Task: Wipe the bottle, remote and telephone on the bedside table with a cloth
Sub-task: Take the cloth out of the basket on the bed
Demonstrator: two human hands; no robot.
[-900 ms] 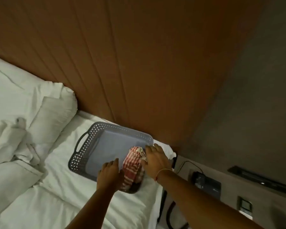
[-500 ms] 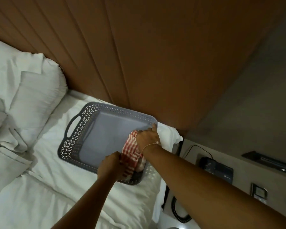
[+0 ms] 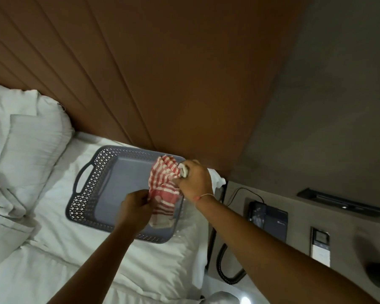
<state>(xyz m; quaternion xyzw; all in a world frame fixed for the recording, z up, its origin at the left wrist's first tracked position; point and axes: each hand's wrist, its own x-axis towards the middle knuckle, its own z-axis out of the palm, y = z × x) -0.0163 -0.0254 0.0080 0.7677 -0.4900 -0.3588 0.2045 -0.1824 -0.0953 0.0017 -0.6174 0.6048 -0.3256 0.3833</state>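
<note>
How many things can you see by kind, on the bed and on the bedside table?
Grey perforated plastic basket: 1
Red-and-white striped cloth, gripped by left hand and right hand: 1
Black corded telephone: 1
Slim white remote: 1
White pillows: 2
Total: 6

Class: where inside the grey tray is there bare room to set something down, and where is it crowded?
Free: the grey perforated plastic tray's floor toward its handle. Crowded: the opposite end, where left hand and right hand grip the red-and-white striped cloth.

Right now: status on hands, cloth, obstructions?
Left hand and right hand both gripping the red-striped cloth over the grey basket on the bed. Telephone, remote untouched. Nothing blocking.
</note>
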